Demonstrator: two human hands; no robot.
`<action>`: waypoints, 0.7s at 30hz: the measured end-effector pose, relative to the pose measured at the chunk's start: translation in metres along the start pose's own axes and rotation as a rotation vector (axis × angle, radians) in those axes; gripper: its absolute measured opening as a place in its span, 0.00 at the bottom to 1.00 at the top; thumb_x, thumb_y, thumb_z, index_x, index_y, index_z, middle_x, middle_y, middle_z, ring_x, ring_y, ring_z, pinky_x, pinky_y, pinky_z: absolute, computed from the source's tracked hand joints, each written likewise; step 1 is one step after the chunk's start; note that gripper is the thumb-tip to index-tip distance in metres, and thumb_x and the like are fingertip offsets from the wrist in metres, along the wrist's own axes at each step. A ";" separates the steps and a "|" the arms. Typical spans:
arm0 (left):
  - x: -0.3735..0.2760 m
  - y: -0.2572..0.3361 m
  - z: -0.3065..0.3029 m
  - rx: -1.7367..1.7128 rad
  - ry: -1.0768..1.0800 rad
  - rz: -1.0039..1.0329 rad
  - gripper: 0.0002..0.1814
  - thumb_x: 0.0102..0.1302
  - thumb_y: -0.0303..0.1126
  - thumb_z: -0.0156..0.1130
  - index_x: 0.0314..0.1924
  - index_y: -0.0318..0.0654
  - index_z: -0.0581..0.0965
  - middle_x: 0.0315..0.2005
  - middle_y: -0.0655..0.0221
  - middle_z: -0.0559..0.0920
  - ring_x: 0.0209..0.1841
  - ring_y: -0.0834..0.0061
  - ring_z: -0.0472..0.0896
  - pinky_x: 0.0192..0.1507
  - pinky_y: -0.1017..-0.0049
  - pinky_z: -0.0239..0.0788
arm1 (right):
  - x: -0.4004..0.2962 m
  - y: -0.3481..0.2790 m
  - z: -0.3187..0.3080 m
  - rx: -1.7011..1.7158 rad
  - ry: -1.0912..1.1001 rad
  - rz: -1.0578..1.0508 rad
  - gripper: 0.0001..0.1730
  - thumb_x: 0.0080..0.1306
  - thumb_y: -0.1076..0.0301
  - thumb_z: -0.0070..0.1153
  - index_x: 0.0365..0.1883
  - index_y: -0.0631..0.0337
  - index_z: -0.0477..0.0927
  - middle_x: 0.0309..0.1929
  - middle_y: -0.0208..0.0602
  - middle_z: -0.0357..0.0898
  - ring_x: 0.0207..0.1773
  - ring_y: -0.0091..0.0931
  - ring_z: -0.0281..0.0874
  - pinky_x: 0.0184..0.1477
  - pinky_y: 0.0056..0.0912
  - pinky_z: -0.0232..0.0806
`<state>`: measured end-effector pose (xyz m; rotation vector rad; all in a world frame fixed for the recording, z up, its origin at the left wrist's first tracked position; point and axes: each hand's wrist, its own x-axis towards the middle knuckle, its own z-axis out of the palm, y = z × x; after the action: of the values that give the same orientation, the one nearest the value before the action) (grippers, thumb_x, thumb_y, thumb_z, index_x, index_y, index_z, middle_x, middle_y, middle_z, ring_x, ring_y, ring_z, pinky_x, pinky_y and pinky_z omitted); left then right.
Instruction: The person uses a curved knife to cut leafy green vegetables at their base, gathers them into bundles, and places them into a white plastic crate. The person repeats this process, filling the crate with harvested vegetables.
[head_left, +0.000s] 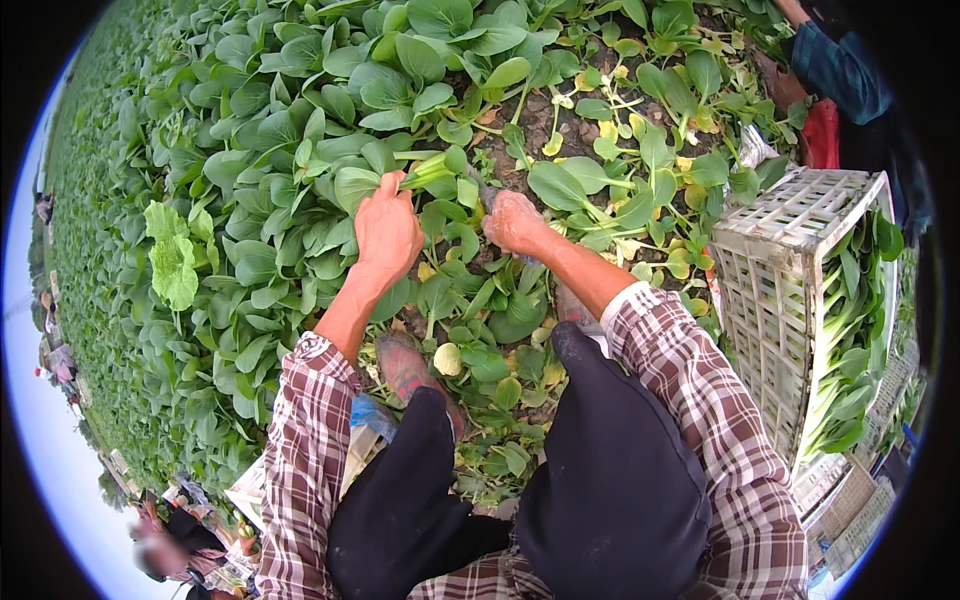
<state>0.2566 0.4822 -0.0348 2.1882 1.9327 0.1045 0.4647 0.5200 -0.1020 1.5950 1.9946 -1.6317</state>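
Note:
My left hand (388, 225) grips a leafy green plant (429, 171) that looks like bok choy, its pale green stalks showing to the right of my fist. A short way to the right, my right hand (516, 223) is closed around a tool whose dark metal part (487, 196) points up and left towards the stalks. Its handle is mostly hidden in my fist, and its exact kind cannot be told. Dense standing greens (285, 187) lie to the left of my left hand. Loose green and yellowing leaves (585, 187) lie on brown soil around my right hand.
A white plastic crate (765, 300) stands on its side at the right, with leafy greens (855, 337) stacked inside. Beyond it are more crates (862, 517). A co-worker's sleeve (840, 71) shows at the upper right. Another person (169, 540) is at the lower left. My boots (405, 367) are among the leaves.

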 end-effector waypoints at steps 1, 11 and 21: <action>-0.001 0.001 -0.001 -0.008 -0.018 -0.020 0.10 0.52 0.22 0.59 0.36 0.28 0.81 0.56 0.58 0.76 0.48 0.58 0.79 0.49 0.60 0.67 | -0.005 0.001 0.002 0.040 0.035 0.050 0.16 0.61 0.65 0.55 0.23 0.73 0.80 0.21 0.53 0.81 0.29 0.45 0.84 0.41 0.46 0.77; -0.001 -0.002 -0.004 -0.022 -0.022 -0.046 0.19 0.55 0.20 0.54 0.47 0.28 0.82 0.59 0.60 0.76 0.45 0.54 0.80 0.51 0.61 0.72 | -0.001 0.014 0.009 -0.060 0.321 -0.050 0.17 0.60 0.61 0.59 0.33 0.71 0.81 0.39 0.62 0.81 0.47 0.55 0.79 0.51 0.52 0.72; 0.002 -0.006 0.001 -0.105 0.012 -0.043 0.17 0.55 0.21 0.57 0.45 0.26 0.83 0.58 0.60 0.77 0.44 0.56 0.80 0.50 0.61 0.69 | 0.027 0.013 0.004 -0.095 0.349 -0.120 0.17 0.60 0.60 0.57 0.31 0.70 0.80 0.39 0.61 0.80 0.47 0.53 0.78 0.52 0.52 0.71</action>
<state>0.2508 0.4845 -0.0369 2.0830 1.9326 0.2074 0.4605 0.5323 -0.1297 1.8630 2.3358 -1.3418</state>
